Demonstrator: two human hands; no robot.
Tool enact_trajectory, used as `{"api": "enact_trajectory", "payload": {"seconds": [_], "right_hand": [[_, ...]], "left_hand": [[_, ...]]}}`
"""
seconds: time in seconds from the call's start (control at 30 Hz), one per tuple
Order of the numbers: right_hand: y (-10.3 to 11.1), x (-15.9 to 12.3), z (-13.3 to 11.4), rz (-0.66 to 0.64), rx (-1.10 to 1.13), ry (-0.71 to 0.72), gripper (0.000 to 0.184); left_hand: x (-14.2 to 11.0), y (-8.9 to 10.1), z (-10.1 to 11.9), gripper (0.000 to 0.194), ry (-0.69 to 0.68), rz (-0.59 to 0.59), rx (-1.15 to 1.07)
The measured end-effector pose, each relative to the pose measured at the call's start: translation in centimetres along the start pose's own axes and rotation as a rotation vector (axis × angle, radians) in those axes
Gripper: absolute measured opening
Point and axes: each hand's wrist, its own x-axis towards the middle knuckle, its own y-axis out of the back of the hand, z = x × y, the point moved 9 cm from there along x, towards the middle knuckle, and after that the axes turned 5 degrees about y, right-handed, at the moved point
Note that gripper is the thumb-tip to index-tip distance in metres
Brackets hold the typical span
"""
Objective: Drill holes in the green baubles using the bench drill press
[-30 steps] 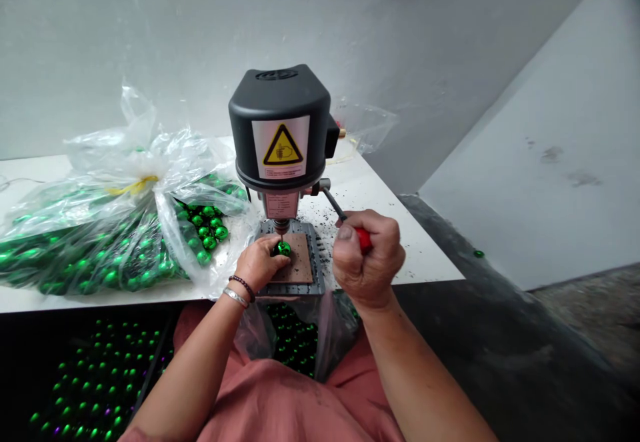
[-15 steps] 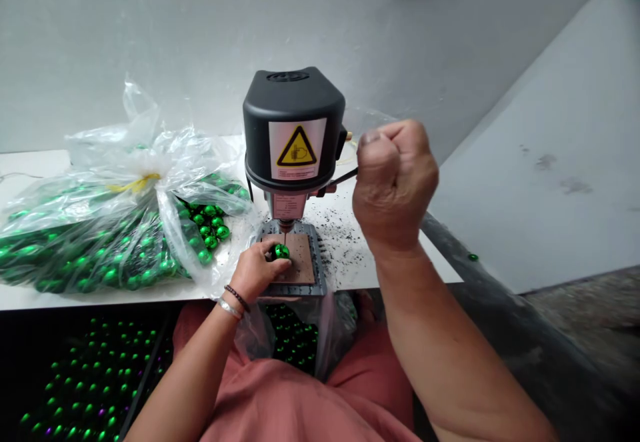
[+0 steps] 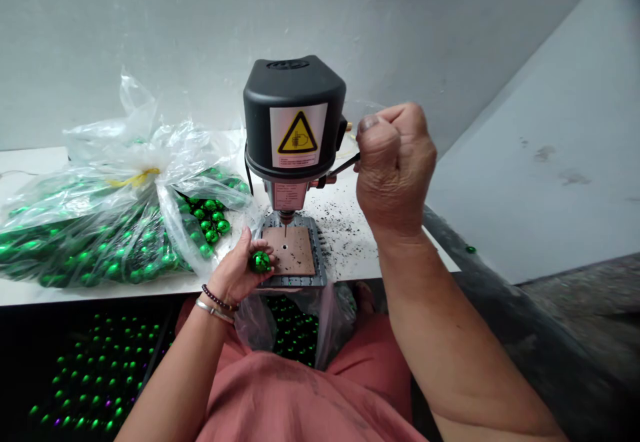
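My left hand [image 3: 234, 270] is turned palm up at the left edge of the drill press base [image 3: 319, 270], holding a shiny green ball [image 3: 261, 262] on its fingers. The small black drill press [image 3: 295, 92] stands in front of me with a yellow warning sticker. Its thin drill bit [image 3: 285, 231] points down over a brown board [image 3: 301, 257], which has a small hole. Raised to the right of the press, my right hand [image 3: 397, 169] is a fist around the end of the feed lever [image 3: 346, 165]; the grip itself is hidden.
A tied clear plastic bag [image 3: 125, 222] of green balls lies left on the white table [image 3: 345, 195], torn open near the press. Dark shavings are scattered right of the base. Below the table edge hangs another plastic bag [image 3: 255, 329]; a dark area lower left holds many green balls.
My left hand has drawn the green ball off the board, leftward and toward me, and rolled palm up. The board's hole is now exposed. My right hand stays on the lever.
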Motion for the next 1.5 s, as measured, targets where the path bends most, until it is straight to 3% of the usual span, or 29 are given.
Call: {"api": "enact_trajectory", "payload": {"seconds": [0.17,0.33,0.57,0.8,0.93,1.17,1.5], "right_hand": [[0.0,0.1,0.0,0.013,0.011,0.016,0.028],[0.0,0.4,-0.1,0.036,0.010,0.044,0.029],[-0.2,1.1,-0.2,0.021,0.020,0.057,0.028],[-0.6,1.6,-0.1,-0.028,0.035,0.040,0.027],[-0.5,1.7,-0.1,-0.027,0.065,0.047,0.028],[-0.7,1.7,0.1,-0.049,0.063,0.033,0.027],[-0.3,1.3,-0.1,-0.035,0.077,0.038,0.028]], "left_hand": [[-0.1,0.0,0.3,0.005,-0.014,-0.019,-0.139],[0.2,0.2,0.7,0.015,-0.106,-0.031,-0.005],[1.7,0.2,3.0,0.048,-0.362,0.186,0.722],[2.1,-1.6,3.4,0.048,-0.444,0.228,1.060],[1.8,-2.8,4.0,0.041,-0.548,0.235,1.153],[1.9,-4.1,3.5,0.041,-0.644,0.114,1.209],[2.3,-3.8,3.1,0.027,-0.608,0.122,1.219]]}}
